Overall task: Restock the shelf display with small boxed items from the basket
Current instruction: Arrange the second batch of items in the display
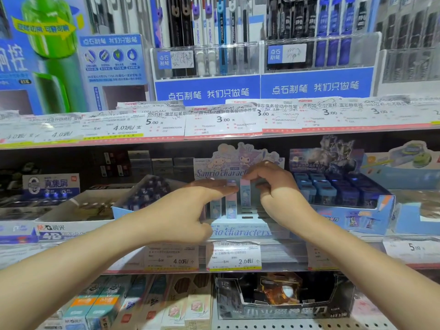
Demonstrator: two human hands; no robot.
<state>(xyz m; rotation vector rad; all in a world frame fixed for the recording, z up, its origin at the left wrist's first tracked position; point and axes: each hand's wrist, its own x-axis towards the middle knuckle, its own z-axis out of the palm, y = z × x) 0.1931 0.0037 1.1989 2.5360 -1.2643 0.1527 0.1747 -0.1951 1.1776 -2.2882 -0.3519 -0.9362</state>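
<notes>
Hiding display tray [240, 231] slots: left hand [188, 210], right hand [273, 184].

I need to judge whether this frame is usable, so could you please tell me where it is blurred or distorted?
Head view: wide-angle bending curves the price-label rail; right hand and pink box are soft with motion blur; frame edges smear; the Sanrio display box reads fairly well.

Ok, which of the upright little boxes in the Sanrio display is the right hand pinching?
The pink box, rightmost of the standing row. The right hand pinches its top; the others beside it sit lower, with the left hand over them.
</notes>
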